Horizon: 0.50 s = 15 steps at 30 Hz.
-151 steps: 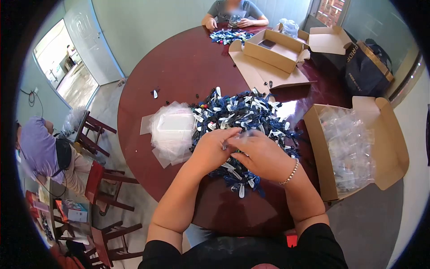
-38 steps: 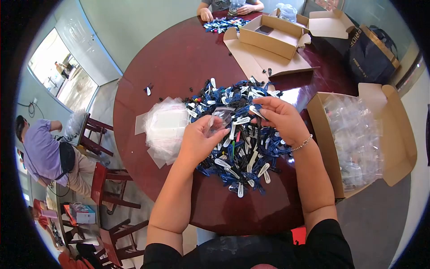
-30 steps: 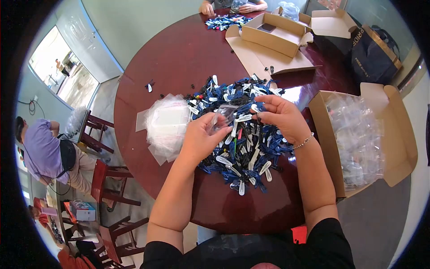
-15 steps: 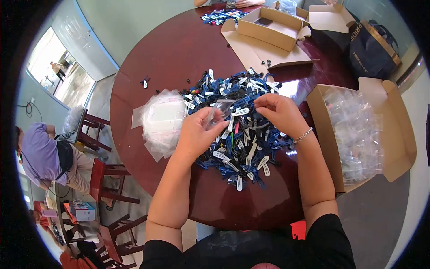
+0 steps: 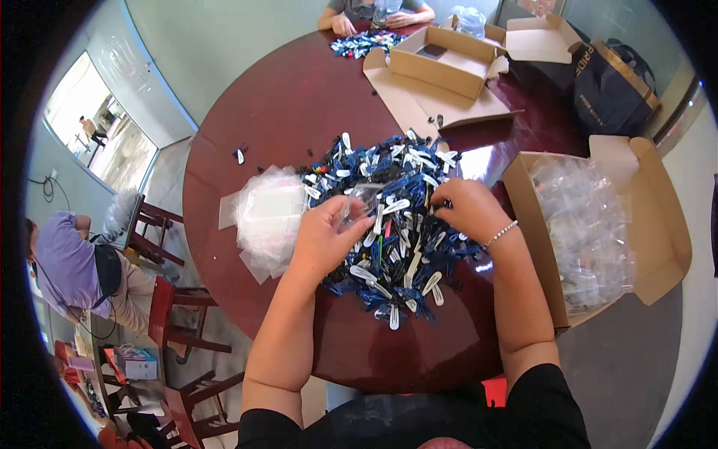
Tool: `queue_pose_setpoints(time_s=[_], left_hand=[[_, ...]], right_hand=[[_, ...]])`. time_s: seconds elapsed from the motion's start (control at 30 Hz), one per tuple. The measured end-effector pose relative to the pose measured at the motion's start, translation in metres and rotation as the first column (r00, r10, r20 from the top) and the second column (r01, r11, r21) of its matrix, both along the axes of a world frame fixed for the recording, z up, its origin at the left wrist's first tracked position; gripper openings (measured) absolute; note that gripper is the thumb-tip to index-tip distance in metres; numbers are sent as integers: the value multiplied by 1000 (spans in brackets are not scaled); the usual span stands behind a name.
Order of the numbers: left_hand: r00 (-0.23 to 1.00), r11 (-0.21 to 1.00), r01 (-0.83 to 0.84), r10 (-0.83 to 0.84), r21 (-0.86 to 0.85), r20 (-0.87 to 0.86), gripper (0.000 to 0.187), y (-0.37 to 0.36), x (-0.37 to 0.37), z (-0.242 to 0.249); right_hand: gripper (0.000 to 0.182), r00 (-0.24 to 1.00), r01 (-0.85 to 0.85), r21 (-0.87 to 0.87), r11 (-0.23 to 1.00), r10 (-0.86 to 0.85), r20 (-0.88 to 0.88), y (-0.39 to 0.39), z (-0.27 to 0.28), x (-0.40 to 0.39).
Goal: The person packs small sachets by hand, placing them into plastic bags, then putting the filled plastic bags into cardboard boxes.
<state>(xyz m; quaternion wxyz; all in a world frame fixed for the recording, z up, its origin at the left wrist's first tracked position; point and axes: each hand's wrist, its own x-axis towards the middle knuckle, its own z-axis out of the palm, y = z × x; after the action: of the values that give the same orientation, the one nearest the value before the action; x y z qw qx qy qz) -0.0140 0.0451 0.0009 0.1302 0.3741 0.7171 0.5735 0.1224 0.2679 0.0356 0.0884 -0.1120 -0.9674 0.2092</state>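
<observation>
A large heap of hair clips [image 5: 394, 317], mostly white, dark blue and black, lies on the round table in front of me. My left hand [image 5: 329, 233] is at the heap's left side, with thumb and fingers closed on a clear plastic bag [image 5: 362, 194]. At the heap's right side is my right hand [image 5: 474, 212], its fingers curled down among the clips. Its fingertips are partly hidden, and I cannot make out what is between them. Left of my left hand lies a stack of clear bags [image 5: 271, 206].
A cardboard box [image 5: 529, 224] of filled clear bags stands at the right. Farther back are an open cardboard box [image 5: 437, 71] and a dark shopping bag [image 5: 615, 90]. Across the table [image 5: 247, 120], a person's hands [image 5: 396, 20] are near a smaller clip pile [image 5: 363, 45].
My right hand has lowered toward the heap and its fingers have curled in. My left hand keeps the bag. The view has tilted slightly, showing more of the person opposite.
</observation>
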Motion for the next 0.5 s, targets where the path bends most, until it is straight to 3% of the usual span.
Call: queue_pose_setpoints(time_s=[0.07, 0.1, 0.17, 0.33, 0.5], left_hand=[[1000, 1000, -9, 9, 12, 3, 24, 0, 2, 4], [994, 999, 4, 0, -43, 112, 28, 0, 2, 8], [997, 999, -4, 8, -52, 75, 28, -1, 3, 9], [995, 1000, -17, 16, -5, -96, 26, -1, 1, 2], [999, 998, 0, 3, -57, 53, 28, -1, 0, 4]], right_hand=[[16, 1000, -30, 27, 999, 30, 4, 1, -7, -1], [17, 994, -110, 27, 994, 109, 7, 3, -8, 0], [19, 969, -244, 1, 970, 244, 47, 1, -9, 0], [17, 966, -224, 19, 974, 220, 136, -7, -7, -2], [14, 963, -269, -13, 963, 269, 14, 2, -14, -4]])
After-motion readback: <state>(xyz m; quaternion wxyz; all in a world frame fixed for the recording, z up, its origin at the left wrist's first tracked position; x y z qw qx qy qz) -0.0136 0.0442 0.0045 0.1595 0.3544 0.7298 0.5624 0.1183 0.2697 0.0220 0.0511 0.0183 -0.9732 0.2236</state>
